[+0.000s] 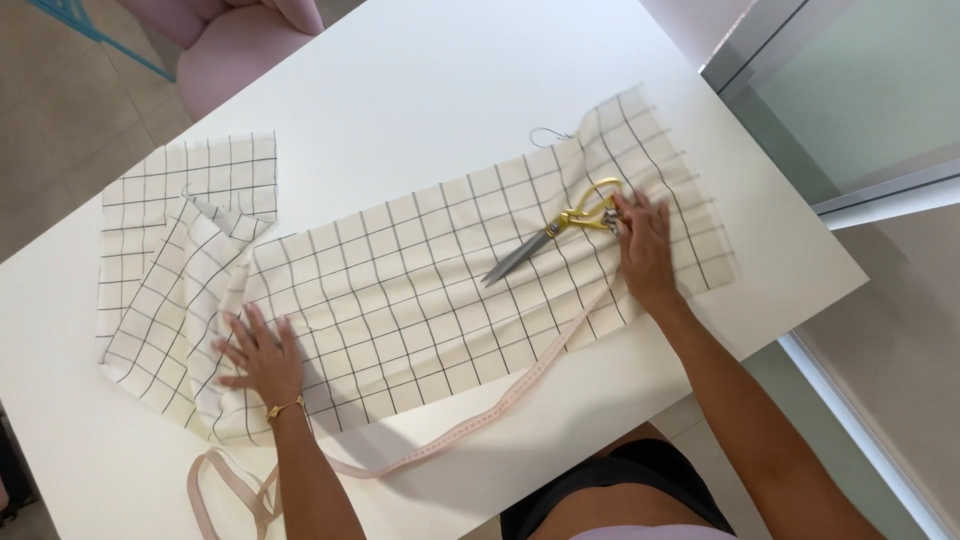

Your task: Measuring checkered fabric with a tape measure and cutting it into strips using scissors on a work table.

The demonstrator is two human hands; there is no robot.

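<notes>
Lying diagonally, scissors (553,232) point lower-left; right hand (643,245) touches handles ungripped, left hand (262,355) flat on checked fabric (420,290).

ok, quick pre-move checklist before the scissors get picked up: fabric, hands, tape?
1. White cotton fabric with black grid held flat: ok under the left hand; not ok at its left end, which lies folded and rumpled.
2. Right hand at the gold-handled steel scissors: ok, fingers touch the handles.
3. Scissor blades shut: ok, lying on the fabric.
4. Pink measuring tape away from the blades: ok, it trails along the near edge.
5. Cut line marked: cannot tell.
</notes>
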